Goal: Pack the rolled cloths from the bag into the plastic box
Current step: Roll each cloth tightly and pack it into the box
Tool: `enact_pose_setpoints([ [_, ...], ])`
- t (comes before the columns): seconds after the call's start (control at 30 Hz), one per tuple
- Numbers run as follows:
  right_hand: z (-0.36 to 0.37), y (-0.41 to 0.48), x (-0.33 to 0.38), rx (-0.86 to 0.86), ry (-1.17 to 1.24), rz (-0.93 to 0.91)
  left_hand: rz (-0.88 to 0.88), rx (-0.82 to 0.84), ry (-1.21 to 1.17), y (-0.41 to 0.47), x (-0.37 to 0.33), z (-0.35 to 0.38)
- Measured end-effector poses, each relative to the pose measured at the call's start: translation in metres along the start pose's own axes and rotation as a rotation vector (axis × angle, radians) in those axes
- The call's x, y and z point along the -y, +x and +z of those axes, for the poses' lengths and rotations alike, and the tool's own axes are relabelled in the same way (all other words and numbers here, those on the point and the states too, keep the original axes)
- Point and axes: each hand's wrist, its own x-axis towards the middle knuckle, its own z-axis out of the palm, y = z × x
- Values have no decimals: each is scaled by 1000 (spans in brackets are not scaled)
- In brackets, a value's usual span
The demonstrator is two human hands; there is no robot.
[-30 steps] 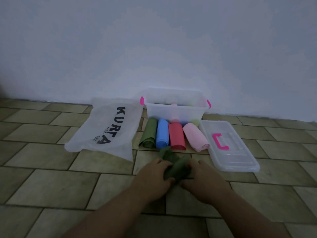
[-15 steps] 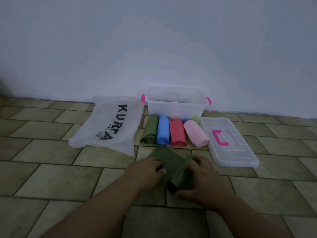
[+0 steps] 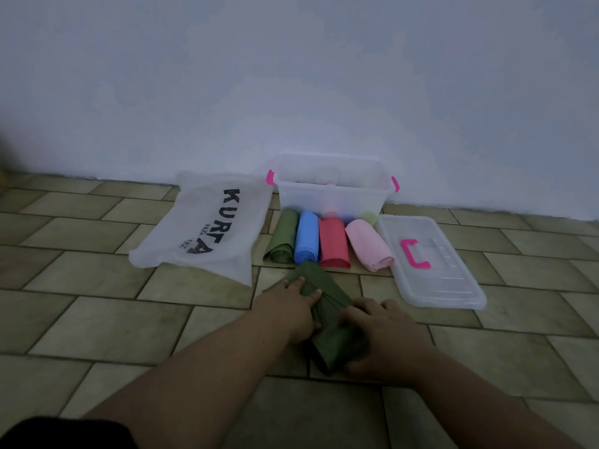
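Note:
A dark green cloth point(image 3: 327, 315) lies on the tiled floor in front of me, rolled at its near end and flat at its far end. My left hand point(image 3: 288, 306) presses its fingers on the flat part. My right hand point(image 3: 382, 332) curls over the rolled near end. Beyond it, four rolled cloths lie side by side: green point(image 3: 282, 237), blue point(image 3: 306, 237), red point(image 3: 333, 243) and pink point(image 3: 368, 249). Behind them stands the clear plastic box point(image 3: 334, 196) with pink latches, open, with pale shapes inside. The white bag point(image 3: 207, 222) printed KURTA lies flat to the left.
The clear box lid point(image 3: 431, 264) with a pink handle lies on the floor to the right of the rolled cloths. A pale wall point(image 3: 291, 85) rises directly behind the box. Tiled floor point(image 3: 81, 303) stretches to the left and right.
The green cloth went from a bunched lump in both hands to lying stretched on the floor. My right hand drew back toward me over the rolled end; my left fingers spread on the flat part.

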Motion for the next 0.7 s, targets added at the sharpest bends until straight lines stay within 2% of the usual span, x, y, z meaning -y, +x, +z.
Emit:
enact_pose_setpoints([
  [0.17, -14, 6, -2, -29, -160, -165, 7, 15, 36, 4, 2, -1],
  [0.33, -28, 10, -4, 153, -159, -216, 40, 47, 68, 5, 7, -4],
  [0.57, -46, 25, 5, 404, -51, -93, 112, 61, 63, 9, 10, -7],
  [0.7, -50, 34, 7, 474, -72, -91, 103, 7, 13, -3, 10, -12],
])
